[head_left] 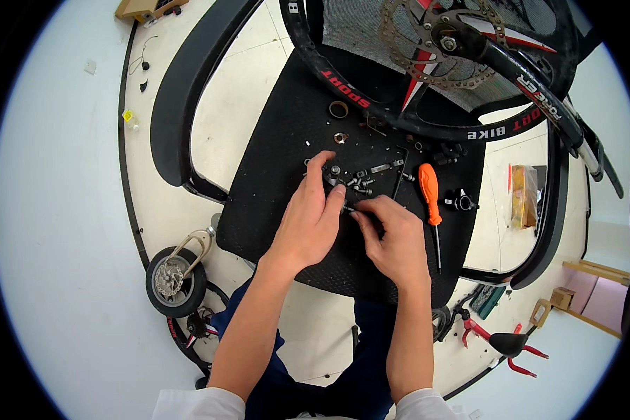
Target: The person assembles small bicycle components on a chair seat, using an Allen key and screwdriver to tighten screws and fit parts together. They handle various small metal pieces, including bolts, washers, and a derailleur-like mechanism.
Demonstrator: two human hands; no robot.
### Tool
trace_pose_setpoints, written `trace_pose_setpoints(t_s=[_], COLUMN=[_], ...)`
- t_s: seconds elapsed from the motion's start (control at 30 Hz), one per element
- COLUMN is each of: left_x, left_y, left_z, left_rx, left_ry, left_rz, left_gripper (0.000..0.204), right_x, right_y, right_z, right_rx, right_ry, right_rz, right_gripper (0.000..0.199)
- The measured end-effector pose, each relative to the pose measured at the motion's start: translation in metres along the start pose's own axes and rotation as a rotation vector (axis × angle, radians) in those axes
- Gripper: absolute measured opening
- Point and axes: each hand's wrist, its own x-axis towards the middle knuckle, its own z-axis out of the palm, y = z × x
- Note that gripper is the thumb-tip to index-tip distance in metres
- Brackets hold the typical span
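Observation:
Over the black chair seat (273,231), my left hand (306,220) is closed round a small dark metal bike part (334,173), its index finger stretched along the far side. My right hand (397,241) pinches a small bolt-like piece (350,208) against the near end of that part; the fingers hide most of it. Just beyond the fingertips lie several loose bolts (361,185) and a metal bracket (379,169). A black hex key (401,175) lies right of them. Farther right are an orange-handled screwdriver (428,192) and a dark clamp-like part (462,202).
A bike wheel (350,91) with a disc rotor (392,49) and fork leg (539,91) rests across the seat's far side. Rings (338,109) lie before it. Armrests (171,126) flank the seat. On the floor are a small wheel (175,281) and a red frame (479,329).

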Motion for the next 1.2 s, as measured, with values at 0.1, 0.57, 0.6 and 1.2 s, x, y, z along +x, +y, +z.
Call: trace_pose_setpoints(t_s=[0.1, 0.57, 0.6, 1.2], left_x=[-0.001, 0.0, 0.0, 0.002], left_y=[-0.002, 0.0, -0.002, -0.011], left_z=[0.002, -0.005, -0.006, -0.011], left_rx=[0.144, 0.117, 0.105, 0.06], left_ry=[0.063, -0.034, -0.023, 0.026], left_rz=[0.168, 0.115, 0.114, 0.12], left_gripper=[0.049, 0.051, 0.051, 0.051], right_x=[0.0, 0.004, 0.003, 0.007], right_y=[0.001, 0.005, 0.004, -0.001], right_z=[0.005, 0.011, 0.013, 0.017], right_rx=[-0.077, 0.06, 0.015, 0.091], right_ry=[-0.007, -0.033, -0.012, 0.002], right_rz=[-0.051, 0.127, 0.08, 0.088], right_gripper=[0.006, 0.011, 0.011, 0.008])
